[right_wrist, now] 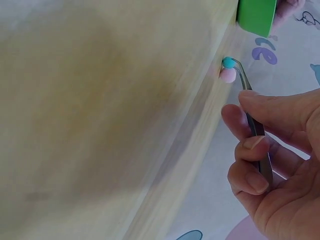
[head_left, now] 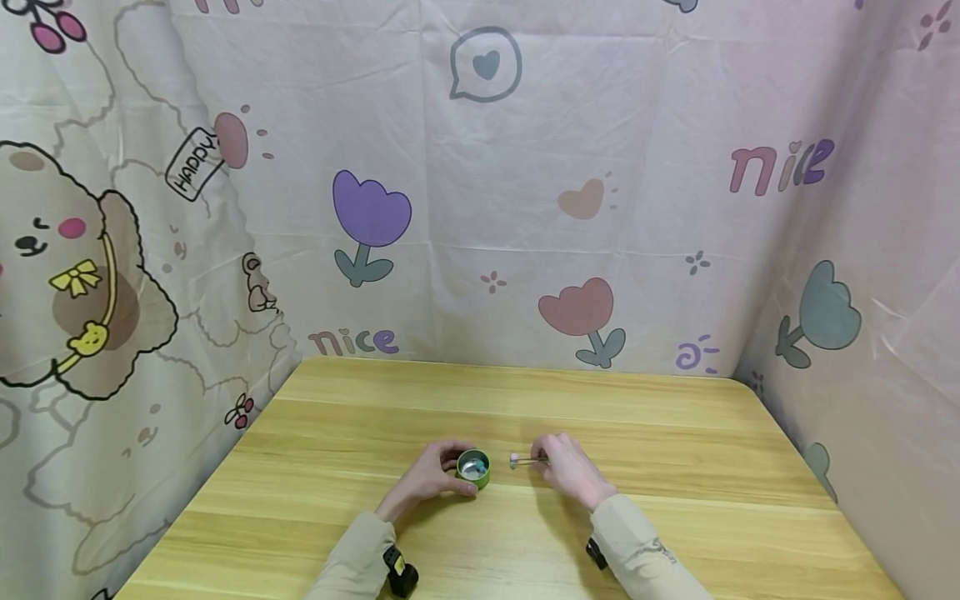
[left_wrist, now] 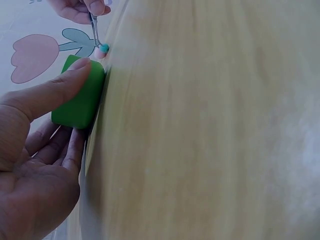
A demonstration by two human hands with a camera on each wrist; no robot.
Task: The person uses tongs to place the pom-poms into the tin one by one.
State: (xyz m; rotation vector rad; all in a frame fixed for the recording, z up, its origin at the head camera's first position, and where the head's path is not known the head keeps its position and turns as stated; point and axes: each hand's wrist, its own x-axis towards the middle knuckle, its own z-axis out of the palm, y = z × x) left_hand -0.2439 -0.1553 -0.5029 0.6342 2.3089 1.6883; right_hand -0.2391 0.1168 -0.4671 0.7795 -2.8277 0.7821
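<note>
My left hand (head_left: 433, 473) grips a small round green tin (left_wrist: 80, 97), thumb on one side and fingers on the other. The tin stands upright on the wooden table with its top uncovered, and something bluish shows inside. To its right, my right hand (head_left: 566, 471) pinches dark metal tweezers (right_wrist: 256, 125) with bent tips. Those tips meet a small teal ball (right_wrist: 228, 62). Against it sits a pale pink ball (right_wrist: 228, 76); whether the tips also clasp that one cannot be made out. Both balls are apart from the tin, low over the tabletop.
The wooden table (head_left: 337, 408) extends around both hands. Behind it and along the sides hangs a pale patterned cloth (head_left: 465, 183) with flowers and lettering. A black wrist device (head_left: 401, 573) sits at the left sleeve.
</note>
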